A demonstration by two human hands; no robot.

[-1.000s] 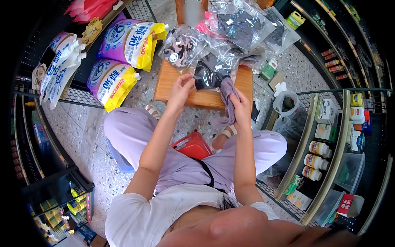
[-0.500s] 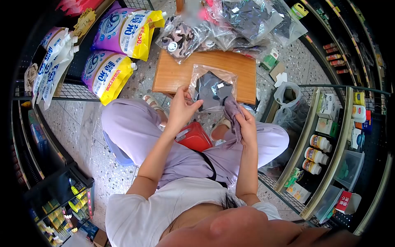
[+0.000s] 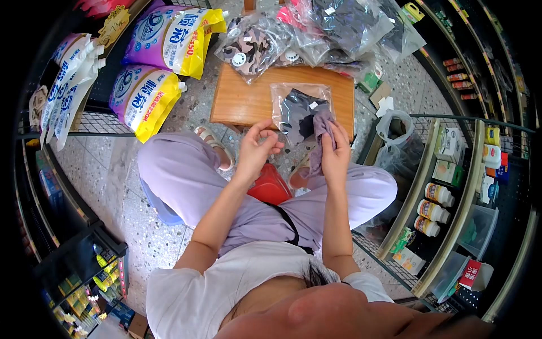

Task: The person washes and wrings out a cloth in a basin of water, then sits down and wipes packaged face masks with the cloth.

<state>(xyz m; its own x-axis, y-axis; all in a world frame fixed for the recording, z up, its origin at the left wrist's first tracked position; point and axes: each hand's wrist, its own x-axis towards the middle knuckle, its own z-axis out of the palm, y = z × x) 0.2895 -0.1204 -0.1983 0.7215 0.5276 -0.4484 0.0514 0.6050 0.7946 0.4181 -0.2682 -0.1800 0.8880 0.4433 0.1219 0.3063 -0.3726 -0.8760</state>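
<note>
A clear plastic bag (image 3: 303, 113) with a dark grey folded fabric item and a small white label inside lies over the near edge of the wooden stool (image 3: 243, 93). My right hand (image 3: 336, 151) grips a crumpled mauve-grey cloth (image 3: 320, 135), which rests against the bag's lower right part. Just left of the bag, my left hand (image 3: 257, 151) is raised with loosely bent fingers and nothing visible in it. At the stool's far side lie bagged fabric items, among them a camouflage face mask (image 3: 251, 51) with a round white valve.
Purple and yellow detergent bags (image 3: 144, 101) stand at the left. Below my hands, a red container (image 3: 271, 185) sits between my legs. On the right, a shelf (image 3: 389, 237) holds white bottles (image 3: 432, 210) and boxes, with a knotted plastic bag (image 3: 395, 133) beside it.
My left hand has let go of the bag's left edge and drawn away. The bag has shifted slightly right and up, and the cloth in my right hand now overlaps its right side.
</note>
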